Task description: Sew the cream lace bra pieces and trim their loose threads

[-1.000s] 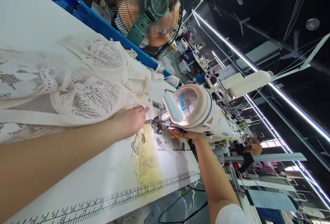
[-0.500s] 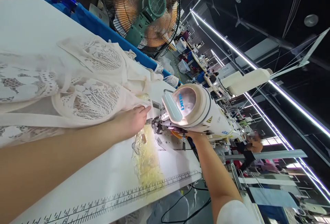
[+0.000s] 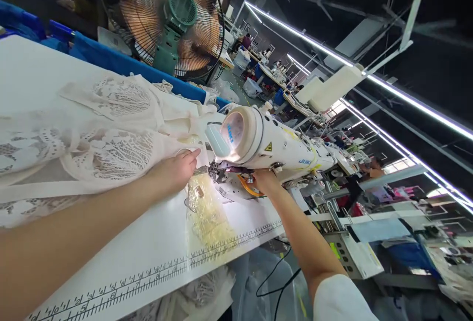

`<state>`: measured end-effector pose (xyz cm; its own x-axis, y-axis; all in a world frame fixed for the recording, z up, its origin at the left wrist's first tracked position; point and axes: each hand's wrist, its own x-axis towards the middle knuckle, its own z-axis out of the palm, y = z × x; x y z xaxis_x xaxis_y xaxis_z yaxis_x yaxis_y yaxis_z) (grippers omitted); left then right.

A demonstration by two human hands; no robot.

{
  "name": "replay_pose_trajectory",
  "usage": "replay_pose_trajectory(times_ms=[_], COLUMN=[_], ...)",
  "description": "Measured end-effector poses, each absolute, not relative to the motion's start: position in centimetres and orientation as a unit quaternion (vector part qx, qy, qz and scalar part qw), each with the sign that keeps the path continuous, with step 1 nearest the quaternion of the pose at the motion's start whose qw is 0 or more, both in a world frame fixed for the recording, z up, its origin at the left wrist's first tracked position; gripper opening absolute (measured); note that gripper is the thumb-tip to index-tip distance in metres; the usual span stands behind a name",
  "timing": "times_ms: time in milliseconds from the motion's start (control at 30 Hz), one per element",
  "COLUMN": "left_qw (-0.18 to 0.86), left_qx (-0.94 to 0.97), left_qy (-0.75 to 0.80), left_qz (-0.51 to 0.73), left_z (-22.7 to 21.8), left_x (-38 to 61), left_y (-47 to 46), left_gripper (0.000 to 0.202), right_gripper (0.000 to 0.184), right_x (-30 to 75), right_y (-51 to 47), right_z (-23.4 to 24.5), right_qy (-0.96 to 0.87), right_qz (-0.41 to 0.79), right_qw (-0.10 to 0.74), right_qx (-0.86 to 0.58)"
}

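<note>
A white lace bra point(image 3: 121, 151) lies across the table, its strap end reaching the sewing machine's presser foot point(image 3: 214, 170). On that end rests my left hand point(image 3: 175, 169), fingers stretched out flat beside the foot; its thumb is hidden. The white sewing machine point(image 3: 273, 141) has its lamp lit over the needle area. My right hand point(image 3: 265, 180) reaches under the machine arm from the other side, close to an orange curved part point(image 3: 247, 186). The machine covers its fingers, so what they touch cannot be seen.
Yellowed clear tape point(image 3: 207, 212) covers the tabletop before the needle, and a printed ruler point(image 3: 162, 274) runs along the near edge. More lace pieces point(image 3: 121, 96) lie behind. A large fan point(image 3: 177, 20) stands past a blue cloth trough point(image 3: 107, 57). Thread cones point(image 3: 334, 89) hang above.
The view has shifted, so fan and machine appear further left. My right hand shows more under the machine arm. My left hand remains on the bra by the presser foot.
</note>
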<state>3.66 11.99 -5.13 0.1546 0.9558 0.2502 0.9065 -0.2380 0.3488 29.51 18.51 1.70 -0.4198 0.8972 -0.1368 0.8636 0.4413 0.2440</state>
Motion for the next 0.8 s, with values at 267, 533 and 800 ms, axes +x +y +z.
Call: replay_pose_trajectory(times_ms=[267,533,800], left_qw=[0.045,0.389,0.442], left_qx=[0.768,0.5,0.321], left_qy=[0.597,0.589,0.579], left_qz=[0.227,0.502,0.605], left_z=[-1.5,-2.1,-3.7], left_x=[2.7,8.4,13.4], left_y=[5.9,-9.8,-15.4], left_gripper=[0.042,0.025,0.013], right_gripper=[0.032,0.059,0.061], right_x=[37.4,31.9,28.8], right_y=[8.1,-2.7,-6.0], right_z=[0.1,-5.2,-7.5], right_qy=[0.767,0.49,0.35], right_qz=[-0.234,-0.748,-0.812], right_qw=[-0.063,-0.27,-0.262], right_qx=[0.594,0.357,0.386])
